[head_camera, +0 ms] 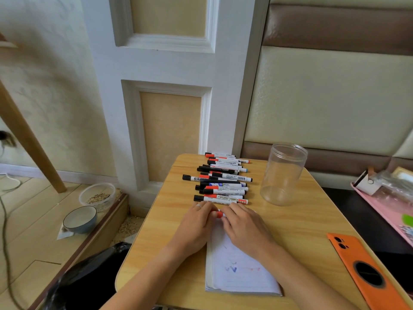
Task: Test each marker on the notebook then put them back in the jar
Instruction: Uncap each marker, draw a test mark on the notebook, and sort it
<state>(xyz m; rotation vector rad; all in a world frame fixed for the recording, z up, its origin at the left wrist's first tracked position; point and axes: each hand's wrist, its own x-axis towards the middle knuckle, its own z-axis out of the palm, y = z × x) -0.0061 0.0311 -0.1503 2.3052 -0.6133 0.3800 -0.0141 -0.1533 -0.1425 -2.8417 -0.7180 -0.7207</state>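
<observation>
Several markers (221, 179) with black and red caps lie in a row across the far part of the small wooden table (299, 222). An empty clear plastic jar (282, 174) stands upright to their right. A white notebook (237, 271) with faint blue and red scribbles lies near the front edge. Over its far end my left hand (196, 227) and my right hand (245, 227) meet around one red-capped marker (218, 214). The left fingers grip the red cap end, and the right fingers hold the body, which is mostly hidden.
An orange phone case (366, 271) lies at the table's front right. A pink tray (388, 211) with packaging sits on the dark surface to the right. On the floor at left are a blue bowl (79, 219), a clear container (98, 195) and a black bag (93, 274).
</observation>
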